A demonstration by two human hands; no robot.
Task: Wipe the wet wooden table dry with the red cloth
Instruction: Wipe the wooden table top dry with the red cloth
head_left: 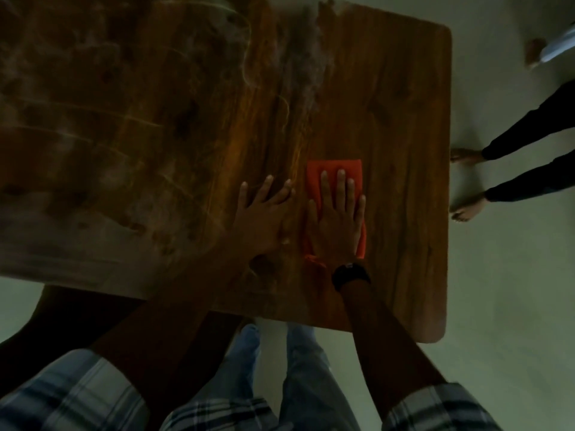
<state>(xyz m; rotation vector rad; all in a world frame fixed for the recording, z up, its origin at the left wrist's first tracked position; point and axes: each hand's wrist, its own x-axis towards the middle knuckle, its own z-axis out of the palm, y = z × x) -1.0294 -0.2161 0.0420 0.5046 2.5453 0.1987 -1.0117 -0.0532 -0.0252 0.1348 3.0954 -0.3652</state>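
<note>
The head view looks steeply down on a wooden table (389, 98) in dim light. Its left part carries pale, cloudy smears and streaks that run across the grain, while the right part looks an even warm brown.

Just left of the table's middle, the left hand (264, 213) lies palm down on the bare wood, its fingers (268, 185) spread wide and flat, with nothing in its hold. Its forearm reaches back over the near edge to a plaid sleeve (68, 393) at the lower left.

Just beside it to the right, the right hand (337, 222) presses flat on the red cloth (334, 167). Its fingers (340, 188) are stretched out straight and close together on top of the fabric, not curled around it. The red cloth is folded into a narrow rectangle and lies on the table right of centre, showing beyond the fingertips and along both sides of the palm. A dark watch (351, 275) sits on that wrist.

Below the near edge, jeans (298, 377) show between the two arms.

Off the table's right edge, on the pale floor (504, 275), stand another person's bare feet (466, 209) under dark trouser legs.
</note>
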